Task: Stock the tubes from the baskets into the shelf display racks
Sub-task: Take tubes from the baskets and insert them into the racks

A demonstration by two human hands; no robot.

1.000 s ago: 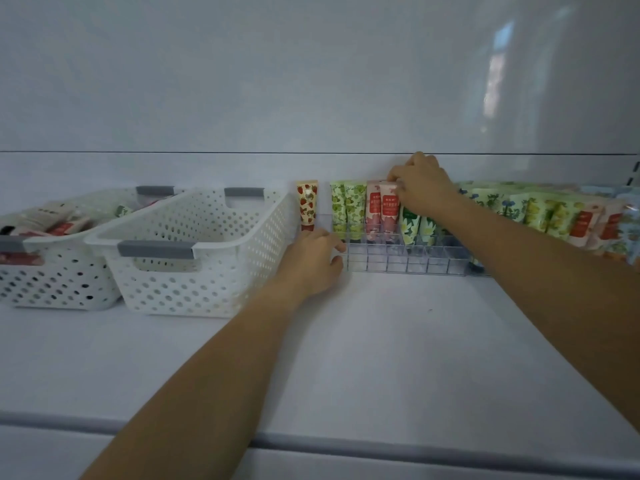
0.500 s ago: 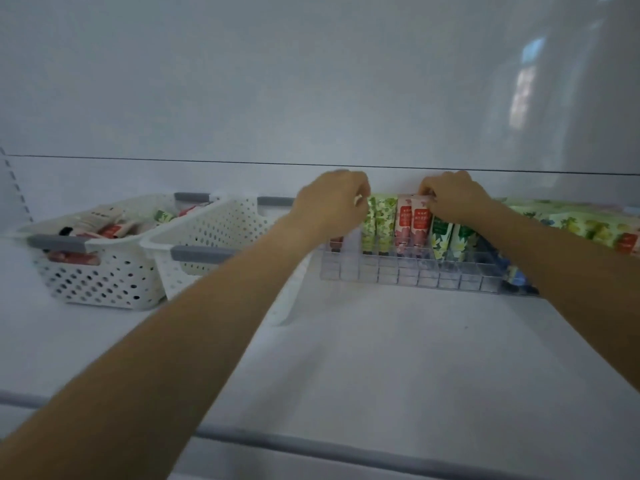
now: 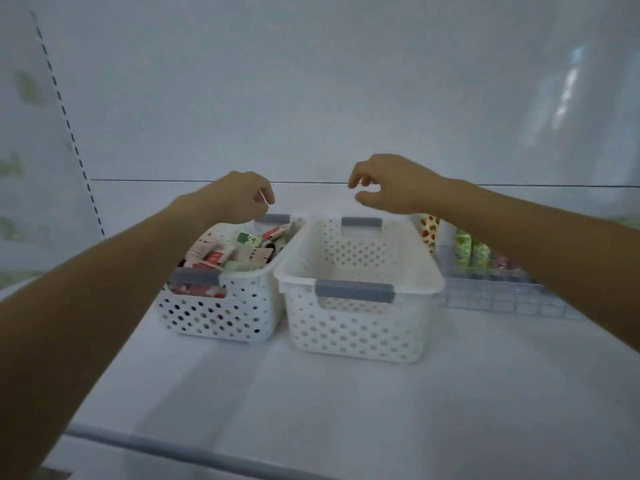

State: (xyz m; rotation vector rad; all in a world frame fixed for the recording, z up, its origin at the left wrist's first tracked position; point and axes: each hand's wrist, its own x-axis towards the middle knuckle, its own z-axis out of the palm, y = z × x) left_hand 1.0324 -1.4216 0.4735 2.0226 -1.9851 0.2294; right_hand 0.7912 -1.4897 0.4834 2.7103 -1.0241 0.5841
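Slotted upright point(image 3: 71, 140): stood at the far left against the white back wall.
Left hand point(image 3: 239, 199): hovered above the far end of the left basket, back of the hand up, fingers loosely curled under, gripping nothing that could be seen.
Left basket point(image 3: 221, 313): white, perforated, grey-handled, on the shelf and touching the basket beside it.
Loose tubes point(image 3: 239, 252): lay heaped in the left basket in pink, red, green and cream, pointing every way.
Right basket point(image 3: 356, 330): same make, set slightly nearer the viewer, its perforated floor and walls in full view.
Right hand point(image 3: 391, 185): hung above the far rim of the right basket, relaxed, thumb and forefinger apart, pinching nothing.
Strawberry tube point(image 3: 429, 233): stood upright just right of the right basket, at the rack's left end.
Green tubes point(image 3: 471, 252): stood upright next in line, partly hidden by the right forearm.
Display rack point(image 3: 502, 301): clear, gridded, low on the shelf, running off behind the right arm.
Shelf point(image 3: 311, 403): white, with a grey front rail.
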